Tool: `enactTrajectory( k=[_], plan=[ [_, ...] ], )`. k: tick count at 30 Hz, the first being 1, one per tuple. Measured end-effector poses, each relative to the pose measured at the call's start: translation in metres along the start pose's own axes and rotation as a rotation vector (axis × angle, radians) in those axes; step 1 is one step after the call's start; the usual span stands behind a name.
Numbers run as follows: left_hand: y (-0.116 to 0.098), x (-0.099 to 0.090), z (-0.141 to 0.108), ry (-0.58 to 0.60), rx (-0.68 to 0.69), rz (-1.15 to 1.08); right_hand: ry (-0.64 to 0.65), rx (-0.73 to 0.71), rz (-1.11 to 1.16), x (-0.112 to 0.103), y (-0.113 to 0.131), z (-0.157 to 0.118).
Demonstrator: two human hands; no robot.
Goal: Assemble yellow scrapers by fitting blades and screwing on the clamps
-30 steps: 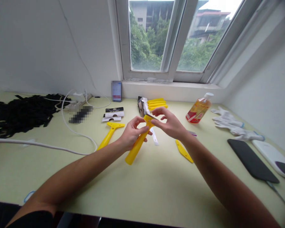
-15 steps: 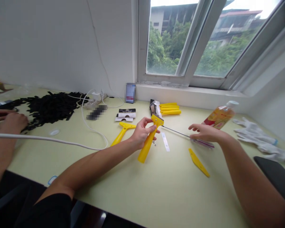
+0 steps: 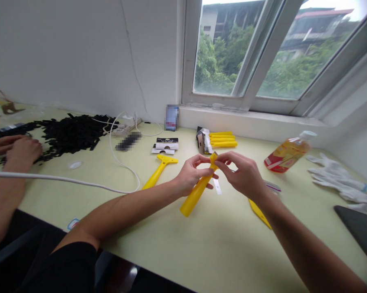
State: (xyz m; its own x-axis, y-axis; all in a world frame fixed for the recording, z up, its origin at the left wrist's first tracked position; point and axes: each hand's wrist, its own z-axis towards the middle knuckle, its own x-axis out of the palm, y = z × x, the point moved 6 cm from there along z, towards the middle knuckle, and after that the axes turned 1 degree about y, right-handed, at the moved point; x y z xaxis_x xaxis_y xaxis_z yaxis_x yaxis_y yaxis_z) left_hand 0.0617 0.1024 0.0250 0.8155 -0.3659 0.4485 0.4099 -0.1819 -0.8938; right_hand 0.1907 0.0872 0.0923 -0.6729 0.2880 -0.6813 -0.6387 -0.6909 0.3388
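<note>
At the far left of the bench (image 3: 220, 248), a co-worker's hands (image 3: 16, 149) rest at the edge of a heap of black strips (image 3: 73, 132), and a white cable (image 3: 61, 177) runs across the bench in front of them. Farther along are a power strip (image 3: 125, 129), a pixelated object (image 3: 128, 141), and a blurred card (image 3: 171, 117) standing against the wall. Printed packaging cards (image 3: 166, 145) lie just behind a yellow scraper (image 3: 160, 171), which rests on the bench with its head toward them.

The person's left hand (image 3: 191, 175) holds a second, yellow plastic scraper (image 3: 197, 195) in the middle of the bench, its fingers (image 3: 198, 160) curled around the top of the handle. The handle tilts down toward the person, and the head stands up between both hands. The right hand (image 3: 240, 173) is just beside it, its fingertips (image 3: 221, 158) pinching the scraper's head. A narrow white strip (image 3: 216, 187) lies beneath the hands.

Behind them, yellow handles (image 3: 223, 139) lie stacked beside a small box (image 3: 203, 140). To the right are a yellow blade-shaped piece (image 3: 258, 213), a plastic bottle of orange liquid (image 3: 287, 156), white gloves (image 3: 339, 181), and a dark tablet (image 3: 359, 232).
</note>
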Motion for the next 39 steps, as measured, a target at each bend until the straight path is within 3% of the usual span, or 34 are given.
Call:
enactTrajectory(
  k=[10, 20, 23, 25, 29, 31, 35, 39],
  plan=[
    [-0.002, 0.001, 0.000, 0.021, 0.040, -0.010, -0.027, 0.001, 0.022, 0.002, -0.001, -0.006],
    [-0.002, -0.001, -0.001, -0.033, 0.059, 0.030, -0.008, 0.148, 0.036, -0.002, -0.022, -0.002],
    [-0.001, -0.001, -0.001, -0.034, 0.069, 0.025, 0.097, 0.199, 0.018, -0.004, -0.034, 0.001],
    [-0.002, -0.002, -0.001, -0.041, 0.079, 0.020, 0.233, 0.239, -0.062, -0.005, -0.050, -0.001],
    [-0.006, -0.005, 0.000, -0.093, 0.092, 0.030, 0.754, 0.523, -0.379, -0.003, -0.112, -0.032],
    [-0.009, -0.005, 0.000, -0.108, 0.097, 0.041, 0.881, 0.641, -0.436, -0.009, -0.138, -0.049],
    [-0.015, -0.006, 0.001, -0.121, 0.126, 0.055, 0.870, 0.686, -0.424, -0.026, -0.159, -0.057],
    [-0.018, -0.010, 0.003, -0.141, 0.164, 0.048, 0.727, 0.648, -0.246, -0.059, -0.142, -0.042]
  ],
)
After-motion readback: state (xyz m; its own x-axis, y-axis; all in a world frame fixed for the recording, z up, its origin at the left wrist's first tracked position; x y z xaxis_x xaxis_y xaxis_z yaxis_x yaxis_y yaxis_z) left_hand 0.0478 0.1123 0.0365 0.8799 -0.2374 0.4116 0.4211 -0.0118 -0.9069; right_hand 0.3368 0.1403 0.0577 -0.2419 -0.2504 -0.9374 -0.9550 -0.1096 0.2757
